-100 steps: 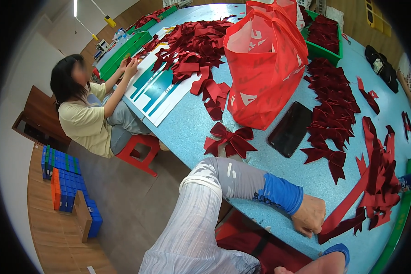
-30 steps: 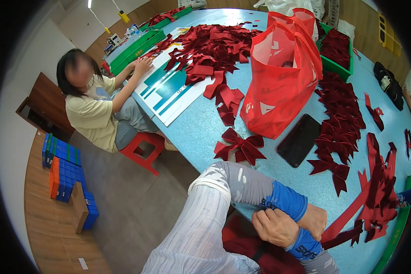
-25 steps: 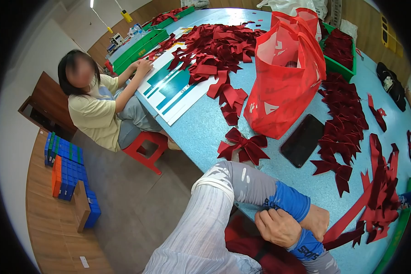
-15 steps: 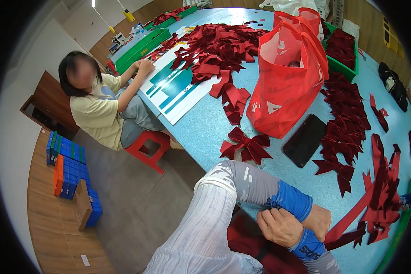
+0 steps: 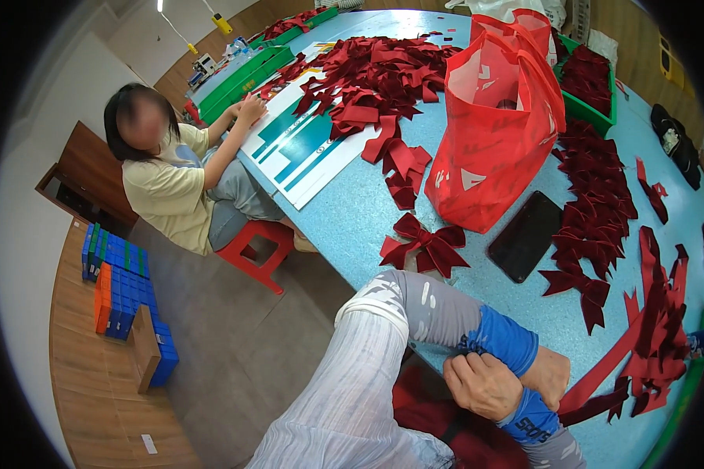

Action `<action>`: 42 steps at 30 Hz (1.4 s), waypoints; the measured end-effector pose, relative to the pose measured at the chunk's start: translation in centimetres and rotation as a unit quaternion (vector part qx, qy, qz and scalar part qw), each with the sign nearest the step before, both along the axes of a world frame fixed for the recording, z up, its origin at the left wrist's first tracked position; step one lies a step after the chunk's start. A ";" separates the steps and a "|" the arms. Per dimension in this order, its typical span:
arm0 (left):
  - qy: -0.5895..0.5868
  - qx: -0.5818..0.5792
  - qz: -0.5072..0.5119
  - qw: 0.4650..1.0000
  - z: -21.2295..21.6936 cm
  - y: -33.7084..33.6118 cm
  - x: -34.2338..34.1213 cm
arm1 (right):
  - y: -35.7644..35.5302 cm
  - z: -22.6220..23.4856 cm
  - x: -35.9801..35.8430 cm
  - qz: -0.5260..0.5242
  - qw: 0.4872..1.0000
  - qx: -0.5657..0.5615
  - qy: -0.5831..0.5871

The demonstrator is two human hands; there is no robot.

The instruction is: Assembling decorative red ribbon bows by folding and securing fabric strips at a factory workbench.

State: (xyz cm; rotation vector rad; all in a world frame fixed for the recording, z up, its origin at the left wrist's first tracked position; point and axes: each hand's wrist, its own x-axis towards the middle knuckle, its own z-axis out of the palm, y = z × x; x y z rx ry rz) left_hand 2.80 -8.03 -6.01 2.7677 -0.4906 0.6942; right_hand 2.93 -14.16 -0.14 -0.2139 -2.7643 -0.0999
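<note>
My left forearm reaches across the front edge of the table in a grey and blue arm sleeve [image 5: 446,316]. My left hand [image 5: 549,377] hangs past its blue cuff, back upward, with the fingers hidden behind my right wrist. Crossing beneath that forearm, my right hand [image 5: 483,384] has curled fingers closed at the underside of the left arm sleeve's blue part, seemingly pinching its fabric. Beyond my left arm lies a dark red velvet bow [image 5: 424,244]. Beside it rests a black phone [image 5: 526,237]. A row of dark red bows [image 5: 594,199] runs up the table to the right.
A red bag [image 5: 493,141] stands on the blue table. Loose red ribbons [image 5: 657,336] lie at right, with a heap of ribbon pieces [image 5: 383,78] farther back. A green crate [image 5: 590,82] holds more bows. Left, a person [image 5: 164,172] sits on a red stool [image 5: 256,254] beside a printed board [image 5: 305,152].
The view has shifted very slightly. My hands and arms keep the same pose, and the seated person's hands have barely moved.
</note>
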 end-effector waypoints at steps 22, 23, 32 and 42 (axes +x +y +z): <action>-0.049 -0.026 -0.010 0.998 0.4 0.0 -0.3 | 0.2 -0.2 0.0 -0.005 1.000 0.009 0.010; -0.038 -0.020 -0.012 0.999 0.3 0.0 -0.3 | 0.2 -0.2 0.0 -0.007 1.000 0.013 0.006; -0.052 -0.046 -0.003 0.998 0.6 0.3 -0.5 | 0.2 -0.2 0.1 -0.008 1.000 0.013 0.001; -0.046 -0.035 -0.003 0.998 0.5 0.4 -0.2 | 0.2 -0.4 0.3 -0.013 1.000 0.011 0.004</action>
